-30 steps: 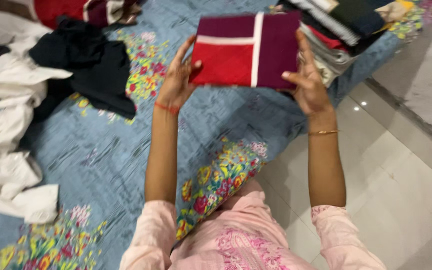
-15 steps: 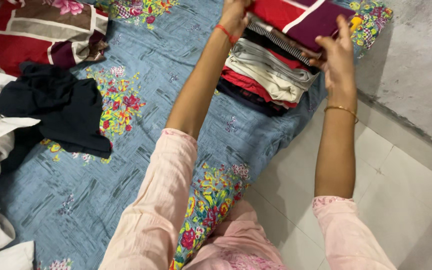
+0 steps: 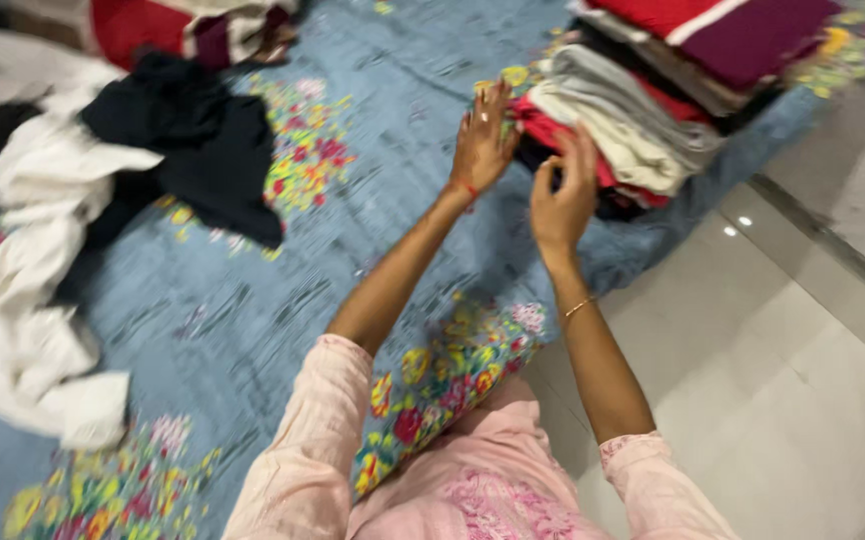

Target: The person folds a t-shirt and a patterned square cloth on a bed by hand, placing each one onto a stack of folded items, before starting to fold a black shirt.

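A blue floral bedsheet [image 3: 253, 310] covers most of the bed, running up to the pale tiled floor [image 3: 793, 380] at the right. On its left side lies a loose white garment [image 3: 23, 300], with a crumpled black garment [image 3: 193, 150] just beside it. At the far right corner sits a stack of folded clothes [image 3: 653, 110], topped by a red and maroon piece [image 3: 743, 30]. The left hand [image 3: 485, 140], fingers spread apart, rests against the near end of the stack. The right hand [image 3: 563, 195], fingers loosely curled, touches the stack's lower folds; whether it grips cloth I cannot tell.
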